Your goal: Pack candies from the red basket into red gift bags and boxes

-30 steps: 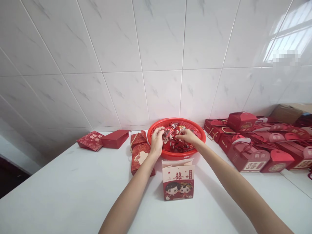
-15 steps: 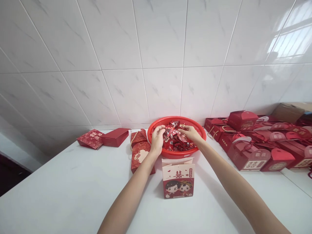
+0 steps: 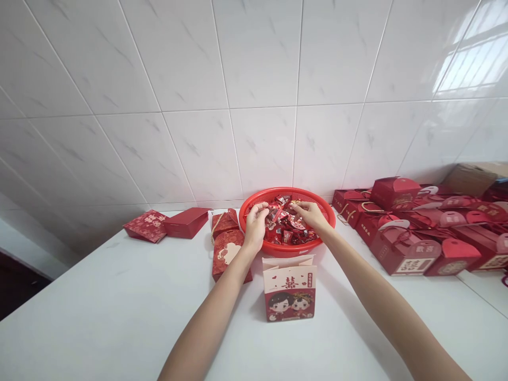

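Basket (image 3: 291, 250) of packets (image 3: 286, 234), partly hidden behind left hand (image 3: 255, 226) and right hand (image 3: 312, 215), fingers (image 3: 259, 207) bent, grip unclear

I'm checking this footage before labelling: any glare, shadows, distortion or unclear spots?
Head view: bright window-like glare on the wall tiles, upper right; a soft shadow on the white table beside the right forearm; tile lines splay toward the sides, probably wide-angle distortion; several packets in the red basket too small to tell apart.

Shows bare left forearm (image 3: 214, 312) and bare right forearm (image 3: 377, 293), both slim and smooth, tapering evenly toward narrow, uncovered wrists (image 3: 251, 251). Ends in bare left hand (image 3: 254, 227) and bare right hand (image 3: 312, 216), with slender fingers (image 3: 257, 208).
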Available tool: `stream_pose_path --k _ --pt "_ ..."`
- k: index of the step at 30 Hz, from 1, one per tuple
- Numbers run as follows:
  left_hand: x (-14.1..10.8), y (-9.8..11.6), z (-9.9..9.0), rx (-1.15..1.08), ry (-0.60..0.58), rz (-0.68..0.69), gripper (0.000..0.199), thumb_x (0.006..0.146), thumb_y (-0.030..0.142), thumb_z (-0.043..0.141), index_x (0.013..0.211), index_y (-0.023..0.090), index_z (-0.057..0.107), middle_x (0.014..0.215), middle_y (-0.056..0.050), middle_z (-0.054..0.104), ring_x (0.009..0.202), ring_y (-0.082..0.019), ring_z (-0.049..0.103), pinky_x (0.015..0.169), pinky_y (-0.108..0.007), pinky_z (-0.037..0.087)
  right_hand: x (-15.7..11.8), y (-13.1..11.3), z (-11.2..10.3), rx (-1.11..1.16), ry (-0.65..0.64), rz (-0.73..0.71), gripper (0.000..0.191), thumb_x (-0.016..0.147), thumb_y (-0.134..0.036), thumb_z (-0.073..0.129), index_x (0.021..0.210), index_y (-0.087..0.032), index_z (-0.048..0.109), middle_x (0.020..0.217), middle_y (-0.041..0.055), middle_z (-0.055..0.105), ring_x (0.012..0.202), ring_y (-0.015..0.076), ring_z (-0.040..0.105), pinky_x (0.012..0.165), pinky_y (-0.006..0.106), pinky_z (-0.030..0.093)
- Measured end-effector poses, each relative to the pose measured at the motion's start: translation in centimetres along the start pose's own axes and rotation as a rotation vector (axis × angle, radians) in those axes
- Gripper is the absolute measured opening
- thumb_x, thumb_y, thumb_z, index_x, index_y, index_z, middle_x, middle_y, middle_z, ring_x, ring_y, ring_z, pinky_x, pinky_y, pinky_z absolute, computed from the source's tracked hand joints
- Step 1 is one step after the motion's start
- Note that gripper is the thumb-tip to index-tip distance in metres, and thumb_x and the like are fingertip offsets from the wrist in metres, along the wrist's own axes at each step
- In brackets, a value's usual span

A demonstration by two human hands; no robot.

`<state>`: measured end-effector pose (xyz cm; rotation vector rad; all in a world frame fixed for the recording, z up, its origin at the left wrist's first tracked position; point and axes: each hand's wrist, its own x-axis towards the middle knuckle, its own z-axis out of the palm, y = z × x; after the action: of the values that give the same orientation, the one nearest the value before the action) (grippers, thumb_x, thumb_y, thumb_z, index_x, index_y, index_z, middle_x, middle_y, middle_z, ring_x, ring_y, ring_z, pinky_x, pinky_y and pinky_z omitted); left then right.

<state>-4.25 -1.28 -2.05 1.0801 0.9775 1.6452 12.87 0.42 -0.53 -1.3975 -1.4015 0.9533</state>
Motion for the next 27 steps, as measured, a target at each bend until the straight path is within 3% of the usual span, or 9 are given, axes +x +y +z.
stream_pose_path --k 5,9,15,21,24,27 --pt "0.1 -0.1 -0.1 -0.004 -0.005 0.010 0.013 0.073 0.028 0.065 0.084 0.021 0.064 0.091 -0.003 0.066 0.086 -0.018 0.062 0.078 -0.030 0.050 -0.2 -0.1 -0.2 0.023 0.102 0.034 0.017 0.089 -0.031 0.057 0.095 -0.016 0.061 0.065 0.0010 0.064 0.047 0.0101 0.049 0.045 0.021 0.038" --pt "0.2 -0.1 -0.1 -0.050 0.020 0.015 0.013 0.071 0.026 0.065 0.083 0.020 0.065 0.094 -0.003 0.068 0.087 -0.017 0.062 0.077 -0.027 0.049 -0.2 0.0 -0.2 0.050 0.146 0.059 0.013 0.082 -0.021 0.058 0.094 -0.018 0.061 0.073 0.0020 0.064 0.056 0.0114 0.053 0.047 0.021 0.041" --pt "0.0 0.7 0.1 -0.168 0.079 -0.059 0.015 0.069 0.023 0.064 0.083 0.018 0.065 0.087 -0.001 0.066 0.077 -0.013 0.061 0.063 -0.020 0.046 0.4 0.3 -0.1 0.113 0.179 0.054 0.025 0.071 -0.010 0.050 0.092 -0.017 0.061 0.085 0.0046 0.067 0.060 0.0115 0.055 0.049 0.022 0.046" --pt "-0.4 1.5 0.4 -0.213 0.103 -0.110 0.014 0.067 0.019 0.064 0.081 0.019 0.063 0.085 0.000 0.065 0.070 -0.011 0.059 0.056 -0.018 0.041 0.8 0.9 -0.3 0.072 0.151 -0.008 0.031 0.070 -0.011 0.045 0.095 -0.017 0.062 0.096 0.0066 0.072 0.057 0.0108 0.055 0.048 0.022 0.046" --pt "-0.4 1.5 0.5 -0.220 0.103 -0.106 0.014 0.066 0.019 0.065 0.080 0.019 0.063 0.081 0.001 0.064 0.067 -0.010 0.058 0.056 -0.018 0.041 1.0 1.1 -0.3 -0.049 0.105 -0.032 0.030 0.075 -0.015 0.046 0.099 -0.016 0.064 0.097 0.0079 0.073 0.057 0.0112 0.056 0.049 0.023 0.045" --pt "-0.3 1.4 0.4 -0.232 0.089 -0.099 0.018 0.065 0.018 0.068 0.082 0.018 0.063 0.079 0.002 0.063 0.065 -0.009 0.056 0.056 -0.018 0.040 1.7 1.0 -0.1 -0.222 0.013 -0.073 0.026 0.078 -0.015 0.049 0.095 -0.015 0.069 0.095 0.0070 0.074 0.069 0.0145 0.063 0.060 0.024 0.050"
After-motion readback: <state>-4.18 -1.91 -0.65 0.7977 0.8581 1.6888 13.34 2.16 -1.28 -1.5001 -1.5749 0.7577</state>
